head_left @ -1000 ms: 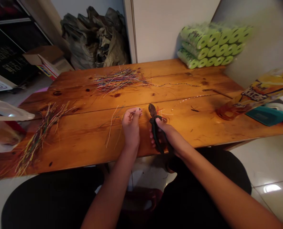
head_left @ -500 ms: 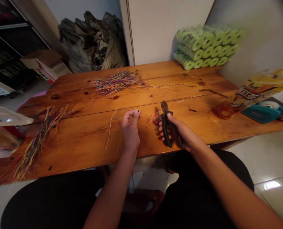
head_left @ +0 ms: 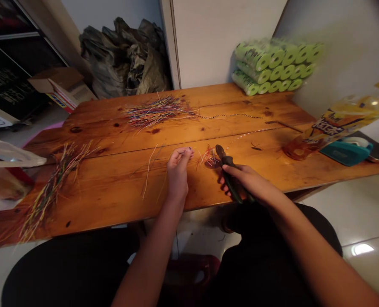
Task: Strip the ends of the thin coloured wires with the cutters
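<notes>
Pinched together at the fingertips, my left hand point(head_left: 178, 168) is raised over the table near its front; whatever is between thumb and finger is too small to make out. My right hand point(head_left: 240, 181) is wrapped round the dark handles of a pair of pliers point(head_left: 220, 151), whose jaws point away from me. Left of the jaws lies a small pile of short wire scraps point(head_left: 210, 157), red and white. A few loose thin wires point(head_left: 149, 168) rest left of my left hand. A large bundle of coloured wires point(head_left: 159, 111) lies farther back.
Another wire bundle point(head_left: 53, 187) and a white plastic bag point(head_left: 4, 170) are at the left of the wooden table point(head_left: 106, 192). To the right stand a drink bottle point(head_left: 326, 125) and a teal container point(head_left: 345, 152). Packed green rolls point(head_left: 272, 66) sit at the back.
The pliers have moved slightly right and toward me, tilting more to the left. My left hand has shifted a little right, still pinched.
</notes>
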{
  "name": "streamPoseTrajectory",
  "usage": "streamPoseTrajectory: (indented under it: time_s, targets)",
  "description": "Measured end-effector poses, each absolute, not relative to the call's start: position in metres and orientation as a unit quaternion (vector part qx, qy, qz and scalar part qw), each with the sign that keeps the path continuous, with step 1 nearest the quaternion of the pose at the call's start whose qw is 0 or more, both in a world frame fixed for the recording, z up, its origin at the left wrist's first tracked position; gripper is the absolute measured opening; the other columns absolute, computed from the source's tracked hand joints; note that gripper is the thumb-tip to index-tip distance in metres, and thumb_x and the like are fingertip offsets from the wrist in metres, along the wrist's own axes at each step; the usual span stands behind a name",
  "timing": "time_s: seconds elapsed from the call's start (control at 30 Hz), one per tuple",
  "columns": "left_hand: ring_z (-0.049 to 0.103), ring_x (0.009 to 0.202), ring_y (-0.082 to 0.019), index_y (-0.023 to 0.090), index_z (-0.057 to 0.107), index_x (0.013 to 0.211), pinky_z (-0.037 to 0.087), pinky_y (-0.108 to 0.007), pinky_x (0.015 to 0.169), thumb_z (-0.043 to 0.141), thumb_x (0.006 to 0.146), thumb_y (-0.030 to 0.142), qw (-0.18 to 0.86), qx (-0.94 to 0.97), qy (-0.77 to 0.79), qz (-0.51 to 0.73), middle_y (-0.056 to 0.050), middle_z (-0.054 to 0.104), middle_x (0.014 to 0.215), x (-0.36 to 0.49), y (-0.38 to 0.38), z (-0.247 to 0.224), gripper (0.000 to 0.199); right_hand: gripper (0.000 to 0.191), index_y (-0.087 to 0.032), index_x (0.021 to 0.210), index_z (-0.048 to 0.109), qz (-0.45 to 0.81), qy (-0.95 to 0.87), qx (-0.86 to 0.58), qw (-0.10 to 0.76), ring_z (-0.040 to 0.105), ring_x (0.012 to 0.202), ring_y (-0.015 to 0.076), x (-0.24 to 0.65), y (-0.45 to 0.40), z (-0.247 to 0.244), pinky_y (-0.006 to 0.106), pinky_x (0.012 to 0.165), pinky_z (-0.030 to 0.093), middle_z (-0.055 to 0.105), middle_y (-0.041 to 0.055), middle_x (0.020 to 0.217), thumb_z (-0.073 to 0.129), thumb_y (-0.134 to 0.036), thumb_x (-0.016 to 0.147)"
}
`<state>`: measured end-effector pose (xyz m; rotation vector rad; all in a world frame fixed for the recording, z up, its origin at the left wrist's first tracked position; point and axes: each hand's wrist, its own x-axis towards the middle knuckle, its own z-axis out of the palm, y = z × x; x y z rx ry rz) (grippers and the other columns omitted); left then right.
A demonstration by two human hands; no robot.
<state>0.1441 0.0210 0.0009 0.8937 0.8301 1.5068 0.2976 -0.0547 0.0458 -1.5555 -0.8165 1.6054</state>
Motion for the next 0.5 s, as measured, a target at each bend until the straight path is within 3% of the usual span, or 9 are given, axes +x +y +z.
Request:
streamPoseTrajectory:
  time_s: [0.1, 0.27, 0.37, 0.5]
  targets:
    - [0.059, 0.075, -0.009, 0.019, 0.065, 0.073, 0.045, -0.023, 0.075, 0.065, 0.074, 0.024, 0.566, 0.378, 0.356, 0.640, 0.000, 0.064, 0.076, 0.1446, 0.0207, 0.0017, 0.006, 0.026, -0.014, 0.070, 0.057, 0.569, -0.370, -0.639, 0.362, 0.057, 0.047, 0.0110, 0.2987, -0.0566, 0.0461, 0.020, 0.043, 0.047, 0.060, 0.0036, 0.061, 0.054, -0.034, 0.087]
    - [0.060, 0.076, -0.010, 0.020, 0.066, 0.073, 0.045, -0.024, 0.075, 0.061, 0.077, 0.025, 0.569, 0.387, 0.356, 0.632, -0.001, 0.067, 0.082, 0.1455, 0.0209, 0.0003, 0.009, 0.027, -0.013, 0.073, 0.061, 0.620, -0.349, -0.565, 0.417, 0.062, 0.055, 0.0141, 0.3036, -0.0606, 0.0512, 0.023, 0.051, 0.052, 0.065, 0.0070, 0.067, 0.058, -0.038, 0.082]
    - [0.061, 0.084, -0.012, 0.022, 0.069, 0.076, 0.045, -0.025, 0.080, 0.060, 0.079, 0.028, 0.572, 0.431, 0.359, 0.598, -0.002, 0.069, 0.087, 0.1461, 0.0188, 0.0008, 0.011, 0.015, -0.015, 0.083, 0.066, 0.604, -0.332, -0.538, 0.486, 0.066, 0.067, 0.0169, 0.3009, -0.0626, 0.0530, 0.026, 0.059, 0.056, 0.069, 0.0082, 0.082, 0.065, -0.028, 0.076]
    - [0.060, 0.100, -0.016, 0.023, 0.073, 0.081, 0.041, -0.030, 0.093, 0.060, 0.079, 0.027, 0.573, 0.532, 0.318, 0.536, -0.004, 0.068, 0.099, 0.1471, 0.0141, 0.0055, 0.013, 0.021, -0.017, 0.094, 0.067, 0.623, -0.301, -0.485, 0.535, 0.067, 0.080, 0.0200, 0.2944, -0.0628, 0.0511, 0.030, 0.065, 0.058, 0.069, 0.0077, 0.099, 0.066, -0.020, 0.073]
